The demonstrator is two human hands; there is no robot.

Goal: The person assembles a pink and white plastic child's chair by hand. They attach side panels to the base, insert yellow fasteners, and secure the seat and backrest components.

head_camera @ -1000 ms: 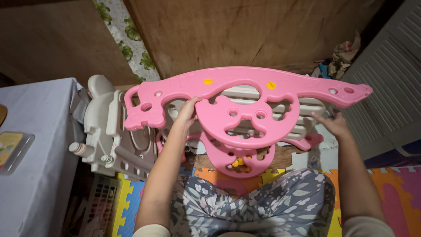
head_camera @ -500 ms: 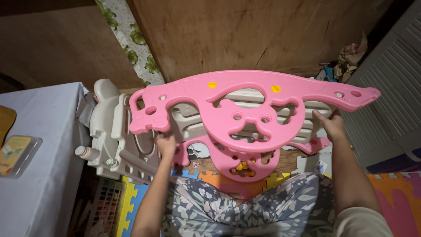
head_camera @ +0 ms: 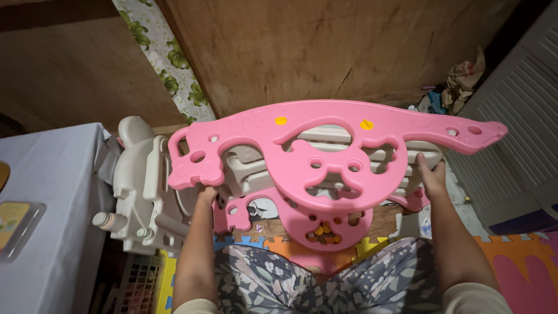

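I hold a large pink plastic toy panel (head_camera: 325, 145) with cut-out holes and two yellow dots, lifted flat in front of me. My left hand (head_camera: 204, 195) grips its lower left edge from below, fingers mostly hidden behind the panel. My right hand (head_camera: 431, 174) holds the lower right part, fingers up against it. A second pink panel (head_camera: 317, 224) of similar shape stands behind and below the first. Grey-white plastic toy parts (head_camera: 145, 186) lean against it at the left and behind.
A wooden wall (head_camera: 349, 52) stands straight ahead, with a floral cloth strip (head_camera: 168, 70) on it. A table with a pale cloth (head_camera: 46, 192) is at the left. Colourful foam puzzle mats (head_camera: 511, 261) cover the floor. A slatted grey panel (head_camera: 517, 116) stands at the right.
My left hand slid from the panel's middle down to its lower left edge. The pink panel rose a little and its right end shifted further right.
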